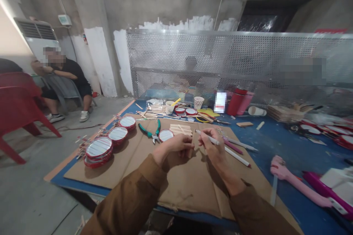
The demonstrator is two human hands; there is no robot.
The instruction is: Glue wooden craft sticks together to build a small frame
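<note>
My right hand point(213, 150) is closed around a white marker pen point(211, 138), its tip pointing up and left toward my other hand. My left hand point(182, 146) pinches a small flat wooden stick point(191, 151), held upright just above the cardboard sheet point(190, 191). Behind the hands lies a row of pale wooden sticks point(180, 129). A round red-rimmed piece with a white top point(166, 135) rests beside them, next to green-handled pliers point(154, 137). To the right of my right hand lies a white pen with a red end point(237, 157).
Stacked red-rimmed round pieces point(98, 151) stand at the left table edge. Paper cups point(198, 102), a lit phone point(220, 102) and a red bottle point(237, 101) line the back. A pink tool point(299, 183) lies right. A seated person point(66, 73) is at far left.
</note>
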